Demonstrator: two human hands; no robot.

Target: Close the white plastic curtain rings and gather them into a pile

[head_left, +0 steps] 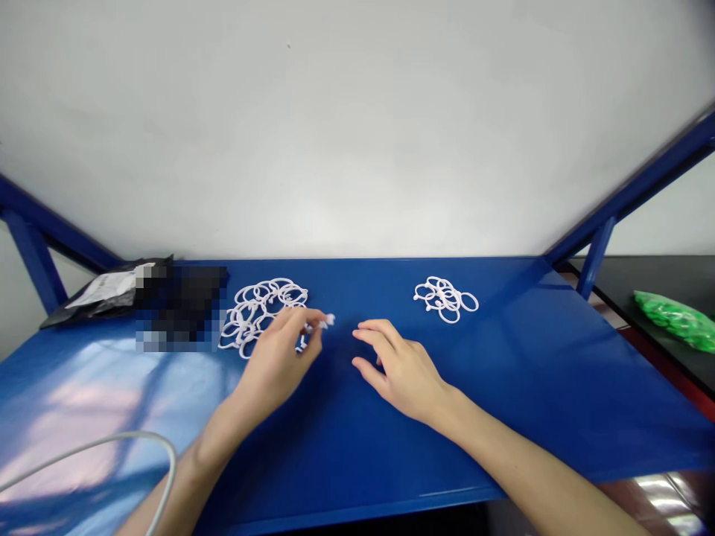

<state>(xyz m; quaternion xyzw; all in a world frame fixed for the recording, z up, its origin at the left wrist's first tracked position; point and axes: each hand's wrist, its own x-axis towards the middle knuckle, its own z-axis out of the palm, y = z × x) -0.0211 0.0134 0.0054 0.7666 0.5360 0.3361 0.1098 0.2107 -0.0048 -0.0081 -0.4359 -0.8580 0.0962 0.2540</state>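
My left hand (pixel 279 357) is closed in a pinch on a white plastic ring with a small knob (pixel 330 320); most of that ring is hidden by my fingers. Just behind and left of this hand, a loose pile of white plastic rings (pixel 254 307) lies on the blue tabletop (pixel 346 447). My right hand (pixel 407 372) hovers over the middle with its fingers apart, holding nothing, facing the left hand across a small gap. Farther back on the right rests a smaller group of similar white rings (pixel 444 296).
Black plastic packages (pixel 106 294), partly blurred out, lie at the back left. A white cable (pixel 120 436) curves across the front left. Blue frame bars (pixel 595 257) flank the table, with a white wall (pixel 357 134) behind. On a dark surface at right lies a green bag (pixel 678 320).
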